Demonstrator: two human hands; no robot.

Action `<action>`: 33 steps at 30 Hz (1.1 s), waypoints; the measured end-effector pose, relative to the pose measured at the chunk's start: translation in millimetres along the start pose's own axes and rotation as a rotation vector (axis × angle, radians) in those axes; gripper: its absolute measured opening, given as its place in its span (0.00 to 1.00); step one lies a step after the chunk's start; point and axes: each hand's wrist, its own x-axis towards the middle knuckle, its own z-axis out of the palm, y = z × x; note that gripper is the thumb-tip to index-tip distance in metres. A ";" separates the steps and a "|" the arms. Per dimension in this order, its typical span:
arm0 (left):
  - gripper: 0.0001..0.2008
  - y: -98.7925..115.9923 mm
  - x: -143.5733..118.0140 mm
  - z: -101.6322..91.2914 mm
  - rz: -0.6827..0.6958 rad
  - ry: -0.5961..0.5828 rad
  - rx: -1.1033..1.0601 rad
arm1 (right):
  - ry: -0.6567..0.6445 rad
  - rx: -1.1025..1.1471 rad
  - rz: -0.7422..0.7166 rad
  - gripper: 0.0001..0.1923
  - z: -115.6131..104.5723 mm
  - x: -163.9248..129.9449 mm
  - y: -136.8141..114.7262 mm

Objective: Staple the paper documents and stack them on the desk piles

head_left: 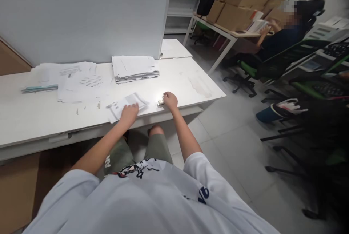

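- Papers (127, 104) under the hands lie near the front edge of the white desk (32, 117), apart from the loose sheets (79, 81) at the left and the thick stack (135, 67) behind.
- Left hand (128, 114) rests flat on these papers, fingers together.
- Right hand (170, 100) is closed on a small metal object (160, 101), maybe a stapler; I cannot tell.
- It seems most sheets are not yet handled.
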 end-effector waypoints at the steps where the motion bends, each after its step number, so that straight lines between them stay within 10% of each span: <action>1: 0.28 -14.9 1.0 -13.2 -0.064 0.016 0.020 | 0.006 0.036 -0.011 0.16 -0.5 2.8 2.6; 10: 0.29 -101.9 108.2 -124.0 -0.412 0.257 0.043 | 0.108 -0.043 -0.109 0.16 10.3 4.0 3.4; 20: 0.29 -70.6 272.2 -49.2 0.017 0.165 -0.135 | 0.053 0.022 -0.233 0.08 11.1 21.1 11.0; 24: 0.32 -69.2 256.8 -27.0 0.206 0.143 -0.132 | 0.035 0.041 -0.234 0.10 11.8 11.4 19.5; 28: 0.34 -119.6 197.3 -8.5 0.301 0.110 -0.074 | 0.039 0.056 -0.216 0.11 15.1 8.9 27.1; 33: 0.39 -196.8 84.4 34.9 -0.210 0.115 -0.015 | 0.039 0.062 -0.205 0.11 16.7 7.2 27.1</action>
